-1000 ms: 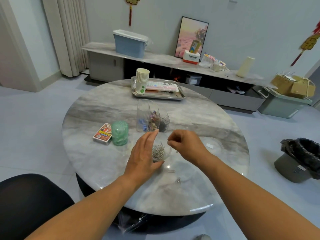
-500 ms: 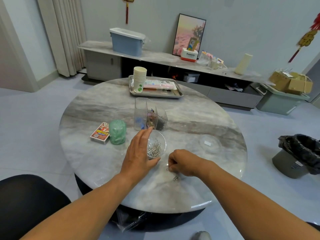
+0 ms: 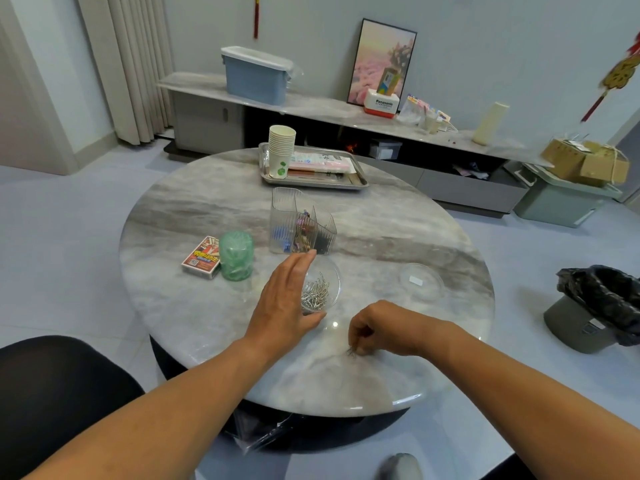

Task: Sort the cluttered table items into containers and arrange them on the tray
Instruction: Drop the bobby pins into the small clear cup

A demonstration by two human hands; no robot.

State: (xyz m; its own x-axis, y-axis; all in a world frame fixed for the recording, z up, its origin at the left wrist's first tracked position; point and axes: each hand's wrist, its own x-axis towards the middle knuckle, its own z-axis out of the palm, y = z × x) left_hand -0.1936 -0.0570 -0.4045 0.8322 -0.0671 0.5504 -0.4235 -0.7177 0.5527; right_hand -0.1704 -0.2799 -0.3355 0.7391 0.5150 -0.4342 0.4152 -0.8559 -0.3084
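Right hand (image 3: 384,329) was pinching a few loose clips (image 3: 352,352) off the table (image 3: 398,233), just right of the bowl (image 3: 329,271) and nearer me. Left hand (image 3: 284,303), fingers straight, steadied the bowl's left side, so the drop's up-left.

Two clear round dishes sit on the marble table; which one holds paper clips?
The clear round dish beside the left hand holds silver paper clips; the other dish, farther right, has only a small white label.
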